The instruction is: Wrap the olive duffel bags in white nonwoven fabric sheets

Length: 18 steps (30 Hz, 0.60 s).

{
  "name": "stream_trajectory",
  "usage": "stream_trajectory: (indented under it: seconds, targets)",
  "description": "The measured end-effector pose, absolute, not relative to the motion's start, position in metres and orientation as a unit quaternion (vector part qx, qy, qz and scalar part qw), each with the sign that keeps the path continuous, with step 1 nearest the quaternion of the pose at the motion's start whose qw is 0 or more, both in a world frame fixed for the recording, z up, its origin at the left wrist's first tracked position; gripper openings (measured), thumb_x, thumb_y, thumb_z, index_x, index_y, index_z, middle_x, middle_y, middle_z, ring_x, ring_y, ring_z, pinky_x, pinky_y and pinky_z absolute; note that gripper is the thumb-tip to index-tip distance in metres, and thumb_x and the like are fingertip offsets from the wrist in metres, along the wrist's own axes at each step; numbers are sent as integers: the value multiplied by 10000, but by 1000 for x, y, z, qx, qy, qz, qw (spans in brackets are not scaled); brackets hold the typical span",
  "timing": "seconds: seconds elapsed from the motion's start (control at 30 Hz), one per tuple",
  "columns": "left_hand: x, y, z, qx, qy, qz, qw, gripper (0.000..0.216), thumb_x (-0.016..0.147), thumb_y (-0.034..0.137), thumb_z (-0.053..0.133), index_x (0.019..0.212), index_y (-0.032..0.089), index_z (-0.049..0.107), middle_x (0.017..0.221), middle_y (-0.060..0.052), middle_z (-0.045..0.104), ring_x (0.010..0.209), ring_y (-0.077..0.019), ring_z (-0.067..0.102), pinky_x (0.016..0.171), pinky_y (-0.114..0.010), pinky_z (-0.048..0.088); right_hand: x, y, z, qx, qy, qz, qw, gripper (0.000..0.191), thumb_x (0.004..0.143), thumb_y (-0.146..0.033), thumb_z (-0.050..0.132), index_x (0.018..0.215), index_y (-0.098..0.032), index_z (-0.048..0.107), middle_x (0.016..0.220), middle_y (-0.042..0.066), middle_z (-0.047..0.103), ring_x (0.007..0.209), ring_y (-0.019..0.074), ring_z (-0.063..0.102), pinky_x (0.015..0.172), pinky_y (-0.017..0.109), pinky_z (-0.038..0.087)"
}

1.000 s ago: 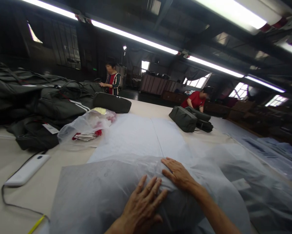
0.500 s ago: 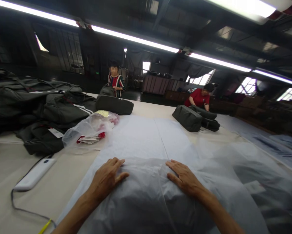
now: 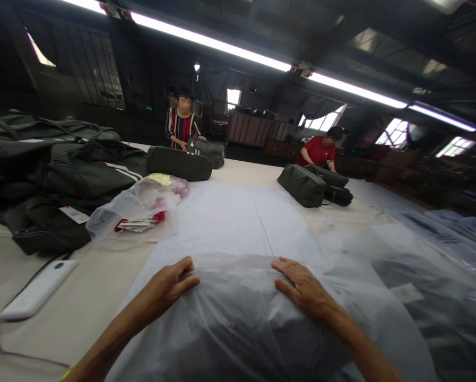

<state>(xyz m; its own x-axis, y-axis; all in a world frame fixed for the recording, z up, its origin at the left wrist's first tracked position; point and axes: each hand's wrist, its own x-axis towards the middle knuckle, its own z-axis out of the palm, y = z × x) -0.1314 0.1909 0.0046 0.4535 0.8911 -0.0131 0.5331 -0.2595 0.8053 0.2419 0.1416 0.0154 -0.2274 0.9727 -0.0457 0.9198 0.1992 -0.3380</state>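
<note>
A large translucent plastic bag [image 3: 230, 307] lies in front of me with a dark, bulky thing inside, its shape blurred by the film. At the bag's upper left edge, my left hand [image 3: 174, 281] has its fingers curled and closed on the plastic, which creases away from it. My right hand [image 3: 301, 289] rests on the upper right of the same bag, fingers stretched out and thumb apart. Beyond both hands, a flat whitish plastic sheet [image 3: 222, 223] with a long seam line runs up the table. Another dark item under clear plastic [image 3: 429, 313] lies to the right.
Dark bags [image 3: 90, 164] are heaped at left, near a clear bag with tags [image 3: 138, 212]. A white power bank [image 3: 39, 292] with a cable lies on the table [image 3: 94, 297]. Two people stand across it, by a dark bag [image 3: 206, 154] and more dark bags [image 3: 301, 183].
My left hand's fingers have curled in on the plastic, and that hand has shifted slightly left. My right hand stays flat. The person in stripes now has a dark bag on the table before them.
</note>
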Motion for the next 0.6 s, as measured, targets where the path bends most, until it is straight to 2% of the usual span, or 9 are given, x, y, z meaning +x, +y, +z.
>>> stream_trajectory:
  seconds: [0.17, 0.27, 0.37, 0.43, 0.53, 0.6]
  targets:
    - [-127, 197, -17, 711, 484, 249, 445, 321, 830, 484, 548, 723, 222, 397, 678, 64, 394, 674, -146, 397, 622, -260, 313, 247, 146, 19, -621, -764, 156, 76, 577, 958, -565, 381, 1396, -209, 501, 1460, 86, 490, 1398, 266, 375, 1172, 489, 294]
    - [-127, 198, -21, 686, 489, 258, 473, 343, 802, 509, 569, 716, 214, 415, 651, 73, 369, 637, -132, 358, 592, -250, 291, 236, 139, 33, -616, -774, 118, 87, 587, 959, -564, 391, 1449, -242, 424, 1507, 74, 424, 1441, 280, 290, 1198, 551, 208]
    - [-128, 201, -25, 665, 479, 250, 516, 378, 779, 537, 597, 716, 211, 417, 612, 89, 342, 584, -111, 302, 543, -237, 247, 198, 123, 51, -544, -826, 91, 113, 592, 947, -528, 473, 1484, -312, 344, 1546, 46, 358, 1463, 288, 226, 1205, 577, 158]
    - [-129, 205, -31, 656, 468, 248, 538, 404, 765, 562, 616, 728, 210, 422, 594, 96, 339, 559, -101, 288, 521, -231, 225, 165, 116, 57, -465, -869, 126, 113, 629, 928, -519, 525, 1493, -349, 307, 1564, 28, 319, 1464, 292, 223, 1206, 568, 166]
    - [-133, 212, -34, 654, 462, 240, 549, 430, 756, 601, 614, 746, 212, 430, 562, 103, 355, 513, -95, 306, 494, -230, 220, 127, 118, 50, -402, -892, 185, 92, 686, 903, -568, 542, 1499, -338, 293, 1572, 35, 301, 1462, 304, 221, 1208, 576, 130]
    - [-138, 210, -28, 673, 488, 242, 500, 392, 771, 580, 601, 766, 213, 462, 570, 85, 434, 521, -115, 400, 506, -238, 294, 117, 124, 40, -410, -885, 207, 77, 684, 910, -591, 510, 1502, -329, 287, 1578, 40, 291, 1465, 307, 207, 1205, 589, 101]
